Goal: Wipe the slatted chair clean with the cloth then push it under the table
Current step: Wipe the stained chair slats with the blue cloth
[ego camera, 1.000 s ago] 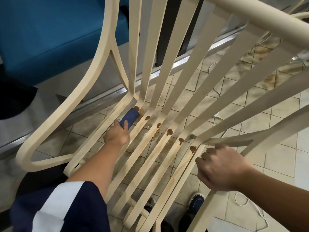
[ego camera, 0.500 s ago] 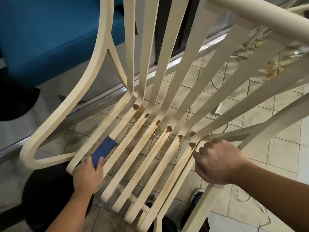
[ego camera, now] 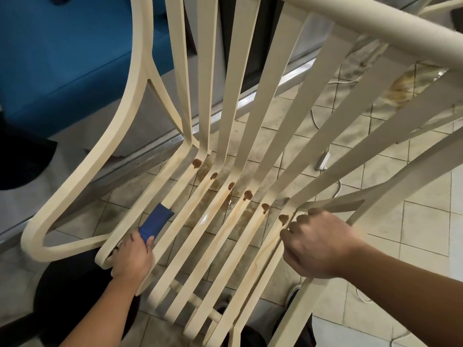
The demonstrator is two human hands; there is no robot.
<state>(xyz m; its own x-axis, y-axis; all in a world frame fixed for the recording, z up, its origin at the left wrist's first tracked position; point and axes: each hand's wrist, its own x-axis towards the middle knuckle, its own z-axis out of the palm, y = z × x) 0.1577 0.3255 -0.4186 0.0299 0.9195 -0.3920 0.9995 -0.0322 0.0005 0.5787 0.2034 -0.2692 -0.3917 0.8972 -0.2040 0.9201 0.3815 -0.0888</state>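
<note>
My left hand (ego camera: 132, 256) curls its fingers round the folded blue cloth (ego camera: 156, 222) and presses it flat on the far-left seat slat of the slatted chair (ego camera: 236, 96), towards the near edge of the seat. Held that way, the cloth can run along one slat at a time. My right hand (ego camera: 318, 244) hooks its fingers over the right edge of the seat where the armrest joins, I judge to steady the chair against the wiping push. Brown blobs (ego camera: 246, 195) sit in a row where the seat slats bend up into the back, with rusty streaks below them, so most of the wiping is not yet done. The table is out of view.
</note>
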